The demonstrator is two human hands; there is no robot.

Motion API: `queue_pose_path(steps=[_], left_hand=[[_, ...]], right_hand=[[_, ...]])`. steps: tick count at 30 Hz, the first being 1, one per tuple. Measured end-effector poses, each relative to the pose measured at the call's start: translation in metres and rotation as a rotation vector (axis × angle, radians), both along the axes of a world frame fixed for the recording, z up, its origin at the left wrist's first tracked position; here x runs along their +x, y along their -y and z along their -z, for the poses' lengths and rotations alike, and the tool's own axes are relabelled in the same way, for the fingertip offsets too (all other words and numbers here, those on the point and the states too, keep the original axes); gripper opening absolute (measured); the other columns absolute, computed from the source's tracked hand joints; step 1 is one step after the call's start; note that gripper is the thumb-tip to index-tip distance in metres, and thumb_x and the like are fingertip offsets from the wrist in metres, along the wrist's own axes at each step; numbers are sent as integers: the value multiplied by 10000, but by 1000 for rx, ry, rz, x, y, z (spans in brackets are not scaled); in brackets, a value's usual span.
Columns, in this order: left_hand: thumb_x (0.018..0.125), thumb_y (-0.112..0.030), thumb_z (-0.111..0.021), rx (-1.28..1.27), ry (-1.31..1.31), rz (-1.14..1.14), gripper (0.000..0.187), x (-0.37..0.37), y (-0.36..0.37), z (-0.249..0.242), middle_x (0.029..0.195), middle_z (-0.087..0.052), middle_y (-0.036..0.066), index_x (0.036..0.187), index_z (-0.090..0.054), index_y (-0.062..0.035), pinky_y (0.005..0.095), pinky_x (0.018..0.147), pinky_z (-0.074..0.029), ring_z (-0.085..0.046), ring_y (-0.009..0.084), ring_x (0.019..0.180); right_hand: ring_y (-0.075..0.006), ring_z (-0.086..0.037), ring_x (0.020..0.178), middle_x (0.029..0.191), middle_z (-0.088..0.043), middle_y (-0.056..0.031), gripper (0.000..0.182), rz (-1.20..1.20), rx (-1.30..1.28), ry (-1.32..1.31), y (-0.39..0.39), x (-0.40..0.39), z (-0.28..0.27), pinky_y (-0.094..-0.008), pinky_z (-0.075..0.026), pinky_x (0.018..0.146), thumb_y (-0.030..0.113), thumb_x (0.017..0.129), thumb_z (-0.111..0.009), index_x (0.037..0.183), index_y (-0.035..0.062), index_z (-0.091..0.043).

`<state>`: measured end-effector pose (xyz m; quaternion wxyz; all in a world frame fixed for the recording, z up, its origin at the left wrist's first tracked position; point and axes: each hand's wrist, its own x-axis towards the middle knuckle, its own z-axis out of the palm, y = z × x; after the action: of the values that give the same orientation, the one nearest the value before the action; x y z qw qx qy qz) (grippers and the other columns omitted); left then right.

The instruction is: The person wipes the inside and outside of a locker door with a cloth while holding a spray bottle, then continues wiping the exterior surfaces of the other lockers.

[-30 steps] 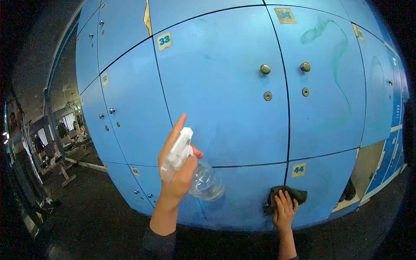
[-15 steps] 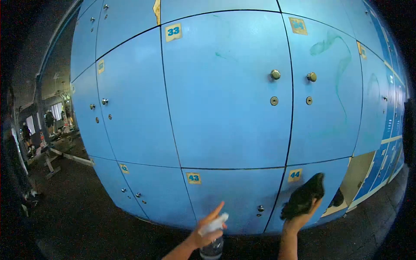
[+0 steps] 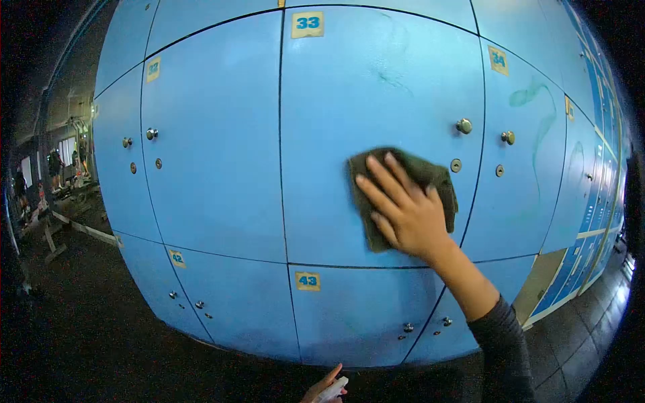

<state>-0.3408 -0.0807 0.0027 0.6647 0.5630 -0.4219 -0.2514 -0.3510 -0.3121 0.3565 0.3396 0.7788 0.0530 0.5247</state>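
Note:
Against the blue locker door 33 [image 3: 349, 101], my right hand [image 3: 410, 211] presses a dark green cloth [image 3: 433, 174] flat, its fingers spread over the fabric. The door's knob [image 3: 463, 125] and keyhole are just right of the cloth. Faint greenish smears mark the upper part of this door. At the bottom edge my left hand [image 3: 316, 391] is wrapped round a spray bottle [image 3: 334, 389], one finger stretched out above the white spray head. The bottle's body is out of view.
More numbered blue lockers surround this door, including door 34 [image 3: 514, 161] with a green smear and door 43 [image 3: 356, 316] below. An open compartment [image 3: 541, 282] shows at lower right. Gym equipment and people are at far left, on a dark floor [image 3: 74, 309].
My right hand has moved up and left from near door 44 and now lays the cloth on door 33. My left hand with the spray bottle has sunk lower in view. The view has shifted.

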Motion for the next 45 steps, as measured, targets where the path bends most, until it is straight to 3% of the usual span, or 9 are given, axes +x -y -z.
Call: queue_pose_path(steps=[5, 10, 13, 19, 21, 27, 32, 39, 45], left_hand=[[875, -124, -598, -46, 40, -67, 605, 2, 4, 6, 1159, -572, 98, 1401, -312, -40, 296, 773, -495, -588, 156, 907], [874, -145, -604, 61, -49, -113, 600, -2, 15, 1, 1148, -577, 102, 1389, -325, -14, 287, 777, -485, -580, 145, 896], [872, -146, -603, -49, 70, -93, 590, 4, 16, 13, 1158, -576, 111, 1382, -339, -12, 292, 780, -485, -580, 145, 902], [863, -130, -597, -71, -52, -44, 564, -6, 9, -3, 1175, -576, 139, 1361, -366, -1, 310, 758, -494, -600, 188, 874], [853, -108, -596, -238, 370, -161, 567, -3, 14, 13, 1169, -578, 147, 1359, -365, -3, 316, 757, -496, -606, 198, 870], [825, -57, -581, -80, 183, -157, 580, -12, 2, -5, 1105, -600, 132, 1362, -365, -13, 320, 763, -493, -606, 200, 870], [828, -68, -596, -135, 74, -140, 596, -10, 3, 7, 1066, -608, 124, 1367, -351, 4, 305, 750, -493, -604, 179, 848], [855, -97, -603, -100, -55, -159, 584, -13, 9, -3, 1044, -610, 138, 1364, -345, 30, 300, 703, -500, -616, 178, 809], [864, -129, -604, -186, 57, -100, 591, -4, 11, 10, 1013, -624, 143, 1369, -338, 24, 297, 681, -498, -628, 185, 801]], right_hand=[[-236, -285, 1347, 1466, -303, -20, 573, 11, 10, 274, -8, 28, -86, -565, -414, 885, 362, 823, -499, 1374, 265, -378], [-271, -183, 1381, 1486, -227, -119, 558, 102, 190, 424, -33, 22, -170, -441, -119, 1130, 329, 922, -327, 1421, 88, -257], [-288, -203, 1372, 1465, -285, -113, 566, 58, 147, 509, -1, 30, -214, -460, -150, 1110, 342, 906, -360, 1413, 99, -292], [-271, -313, 1324, 1420, -373, -57, 543, -97, -139, 533, 25, 48, -166, -526, -275, 1034, 386, 870, -471, 1371, 196, -382], [-271, -283, 1346, 1461, -313, -45, 578, -56, -49, 349, 3, 37, -109, -500, -255, 1047, 328, 865, -484, 1400, 165, -336], [-174, -299, 1344, 1501, -241, -1, 668, 44, -171, -447, -12, 8, 48, -385, -441, 811, 367, 785, -551, 1403, 229, -334], [-196, -304, 1345, 1497, -246, 16, 660, 101, -104, -628, -15, 4, -3, -405, -459, 798, 340, 787, -562, 1396, 226, -335], [-291, -334, 1308, 1430, -344, -90, 519, 37, -259, 458, 28, 29, -183, -477, -288, 1041, 323, 904, -450, 1380, 134, -362], [-299, -133, 1387, 1481, -188, -184, 588, 183, -121, 464, 11, 27, -225, -412, -147, 1118, 303, 918, -354, 1357, -83, -290]])
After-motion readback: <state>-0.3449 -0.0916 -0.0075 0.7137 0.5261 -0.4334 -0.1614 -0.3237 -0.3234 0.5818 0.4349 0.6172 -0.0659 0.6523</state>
